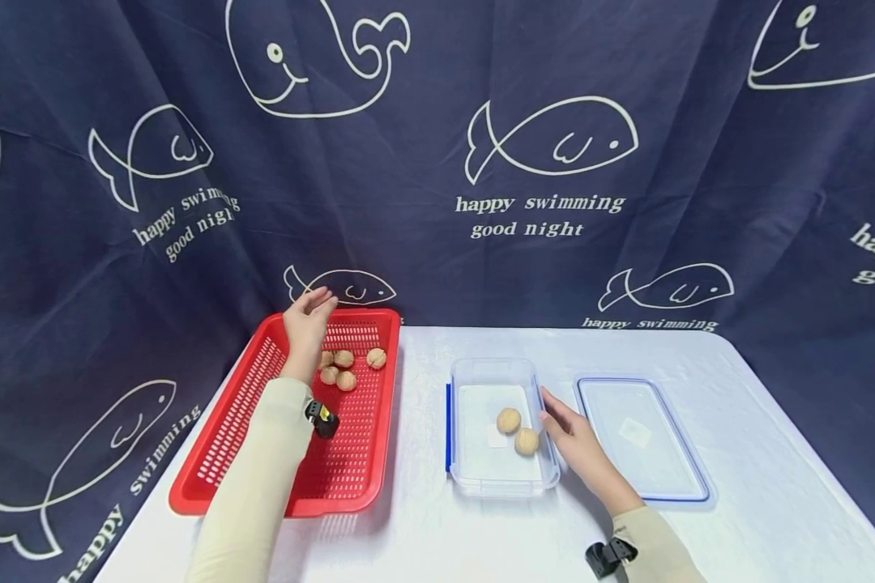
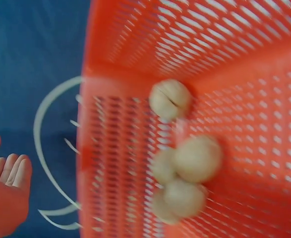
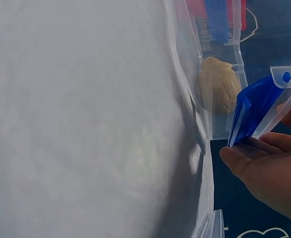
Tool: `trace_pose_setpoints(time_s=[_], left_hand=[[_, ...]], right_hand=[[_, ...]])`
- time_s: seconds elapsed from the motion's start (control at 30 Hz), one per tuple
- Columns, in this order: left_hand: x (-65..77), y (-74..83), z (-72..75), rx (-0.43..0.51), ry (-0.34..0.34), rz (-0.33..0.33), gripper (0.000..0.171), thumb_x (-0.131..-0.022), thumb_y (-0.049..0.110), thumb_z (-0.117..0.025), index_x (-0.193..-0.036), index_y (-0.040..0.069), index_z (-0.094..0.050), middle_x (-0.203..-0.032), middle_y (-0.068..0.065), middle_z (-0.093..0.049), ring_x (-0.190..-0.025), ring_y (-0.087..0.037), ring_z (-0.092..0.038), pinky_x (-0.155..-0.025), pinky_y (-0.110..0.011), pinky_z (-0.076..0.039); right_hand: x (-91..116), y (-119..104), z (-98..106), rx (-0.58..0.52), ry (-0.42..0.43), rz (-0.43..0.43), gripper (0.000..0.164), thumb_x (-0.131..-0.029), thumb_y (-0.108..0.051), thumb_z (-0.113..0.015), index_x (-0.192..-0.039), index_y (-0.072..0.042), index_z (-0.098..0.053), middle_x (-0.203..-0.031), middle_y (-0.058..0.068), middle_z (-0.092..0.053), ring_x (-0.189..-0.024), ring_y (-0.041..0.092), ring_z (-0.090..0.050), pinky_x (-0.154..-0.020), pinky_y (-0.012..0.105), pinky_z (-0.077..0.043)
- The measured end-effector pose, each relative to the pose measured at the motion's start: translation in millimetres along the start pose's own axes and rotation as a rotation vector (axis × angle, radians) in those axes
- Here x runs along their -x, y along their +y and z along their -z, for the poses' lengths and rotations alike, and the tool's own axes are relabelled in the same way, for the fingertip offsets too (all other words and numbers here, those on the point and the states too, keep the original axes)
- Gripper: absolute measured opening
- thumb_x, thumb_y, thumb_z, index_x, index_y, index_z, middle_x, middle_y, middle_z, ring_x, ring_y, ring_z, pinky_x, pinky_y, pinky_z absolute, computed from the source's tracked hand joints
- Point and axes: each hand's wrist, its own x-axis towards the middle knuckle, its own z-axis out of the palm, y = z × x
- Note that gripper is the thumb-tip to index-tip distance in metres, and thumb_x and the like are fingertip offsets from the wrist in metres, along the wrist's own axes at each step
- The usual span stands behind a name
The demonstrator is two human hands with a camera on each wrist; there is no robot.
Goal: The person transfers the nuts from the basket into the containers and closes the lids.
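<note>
My left hand (image 1: 308,324) is raised over the back of the red plastic basket (image 1: 390,405), fingers extended, holding nothing. Several walnuts (image 1: 346,380) lie in the basket near that hand; the left wrist view shows a close group of walnuts (image 2: 197,158) and another walnut (image 2: 170,99) beside it. My right hand (image 1: 579,445) grips the right side of a clear plastic food container (image 1: 474,488). In the right wrist view its fingers touch the blue side latch (image 3: 257,106), and the thumb is at the wall. Inside the container lie two walnuts (image 1: 509,420).
A clear lid with a blue seal (image 1: 645,437) lies flat on the white-covered table (image 1: 423,453), right of the container. Behind the table hangs a dark blue curtain (image 1: 423,186) with white fish drawings. Wrist cameras (image 1: 323,418) are strapped to both wrists.
</note>
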Motion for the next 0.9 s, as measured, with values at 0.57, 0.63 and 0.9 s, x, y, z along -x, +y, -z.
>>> trace_pose_setpoints(time_s=[0.57, 0.63, 0.9], left_hand=[[-54.6, -136.7, 57.4, -0.123, 0.048, 0.127, 0.028, -0.071, 0.005, -0.083, -0.097, 0.001, -0.073, -0.089, -0.012, -0.073, -0.082, -0.015, -0.069, -0.074, -0.025, -0.055], [-38.7, -115.3, 53.7, -0.277, 0.052, 0.185, 0.030, -0.074, 0.004, -0.079, -0.102, -0.004, -0.071, -0.097, -0.017, -0.071, -0.086, -0.020, -0.067, -0.078, -0.031, -0.054], [5.6, -66.2, 46.7, -0.558, 0.029, 0.282, 0.035, -0.079, 0.002, -0.070, -0.111, -0.012, -0.063, -0.109, -0.026, -0.062, -0.100, -0.035, -0.055, -0.087, -0.038, -0.047]], right_hand=[[0, 2, 1, -0.008, -0.001, -0.001, 0.051, -0.102, -0.018, -0.047, -0.147, 0.001, -0.031, -0.150, 0.021, -0.030, -0.138, 0.037, -0.030, -0.111, 0.039, -0.024], [0, 3, 1, -0.007, -0.001, 0.001, 0.051, -0.102, -0.018, -0.047, -0.147, 0.001, -0.031, -0.150, 0.022, -0.031, -0.138, 0.037, -0.031, -0.111, 0.039, -0.025], [-1, 3, 0, -0.004, 0.016, 0.019, 0.051, -0.102, -0.018, -0.048, -0.146, 0.002, -0.032, -0.149, 0.022, -0.033, -0.136, 0.037, -0.033, -0.110, 0.039, -0.026]])
